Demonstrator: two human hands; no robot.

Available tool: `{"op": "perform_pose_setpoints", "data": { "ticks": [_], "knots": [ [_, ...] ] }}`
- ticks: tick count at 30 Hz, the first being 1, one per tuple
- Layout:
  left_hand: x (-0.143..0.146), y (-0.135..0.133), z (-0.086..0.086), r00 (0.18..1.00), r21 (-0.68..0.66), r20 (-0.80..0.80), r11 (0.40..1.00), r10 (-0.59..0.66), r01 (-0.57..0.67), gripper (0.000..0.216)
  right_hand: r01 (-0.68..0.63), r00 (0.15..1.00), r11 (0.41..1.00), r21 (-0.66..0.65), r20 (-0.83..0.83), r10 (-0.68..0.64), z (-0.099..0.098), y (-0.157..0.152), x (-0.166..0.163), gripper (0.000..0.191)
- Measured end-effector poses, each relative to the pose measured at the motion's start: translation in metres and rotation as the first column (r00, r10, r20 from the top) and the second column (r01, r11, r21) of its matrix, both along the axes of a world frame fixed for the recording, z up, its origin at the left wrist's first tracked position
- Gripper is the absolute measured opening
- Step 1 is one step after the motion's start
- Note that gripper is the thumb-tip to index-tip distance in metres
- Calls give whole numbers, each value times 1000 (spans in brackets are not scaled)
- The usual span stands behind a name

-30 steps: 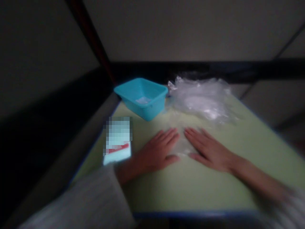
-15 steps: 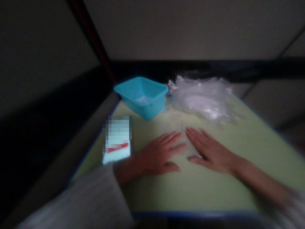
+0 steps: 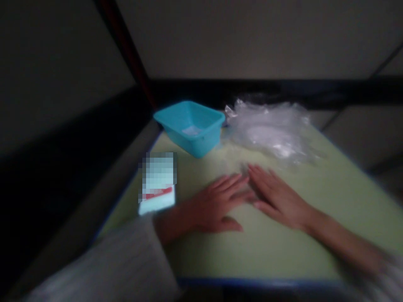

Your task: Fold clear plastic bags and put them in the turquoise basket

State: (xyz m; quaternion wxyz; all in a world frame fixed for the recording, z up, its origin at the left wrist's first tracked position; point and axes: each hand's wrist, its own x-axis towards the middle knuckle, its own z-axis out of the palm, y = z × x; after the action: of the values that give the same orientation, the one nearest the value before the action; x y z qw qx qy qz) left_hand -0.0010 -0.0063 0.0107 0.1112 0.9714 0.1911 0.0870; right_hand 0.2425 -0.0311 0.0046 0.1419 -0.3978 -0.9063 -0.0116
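Observation:
My left hand [image 3: 215, 205] lies palm down over the table, fingers spread, thumb held apart. Close by on its right, my right hand [image 3: 278, 197] is also palm down with its fingers stretched out. The fingertips of the two hands almost meet, and the picture is too dim and blurred to tell whether they touch. A faint, pale, see-through patch, perhaps thin plastic, shows just beyond the fingers. Neither hand visibly grips anything. Left of my left wrist lies a lit phone [image 3: 159, 204] with a red band across its screen.
A turquoise plastic basin [image 3: 201, 144] stands at the back left of the yellow-green table [image 3: 252, 256], with something pale inside. Beside it on the right is a heap of crumpled clear plastic [image 3: 270, 130]. The table has a blue edge, with walls behind and left.
My hands have come closer together, the left sliding slightly right. The right thumb has drawn in towards its fingers. The whole view has shifted a little.

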Motion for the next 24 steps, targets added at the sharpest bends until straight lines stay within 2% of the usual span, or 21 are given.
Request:
{"op": "perform_pose_setpoints", "data": {
  "ticks": [6,17,21,24],
  "knots": [
    [0,0,-2,999,-22,-44,1000,-8,7,75,104,994,992,-72,52,-101,-5,6,-3,63],
    [-1,-1,-7,1000,11,-12,1000,-1,1,74,149,984,987,-67,112,-141,-12,5,3,75],
    [-1,0,-7,1000,17,3,1000,9,-9,78,79,992,991,-109,102,-68,-3,4,7,78],
    [-1,2,-4,999,49,44,999,20,-22,76,-86,995,988,-131,46,93,16,1,14,77]
  ]
}}
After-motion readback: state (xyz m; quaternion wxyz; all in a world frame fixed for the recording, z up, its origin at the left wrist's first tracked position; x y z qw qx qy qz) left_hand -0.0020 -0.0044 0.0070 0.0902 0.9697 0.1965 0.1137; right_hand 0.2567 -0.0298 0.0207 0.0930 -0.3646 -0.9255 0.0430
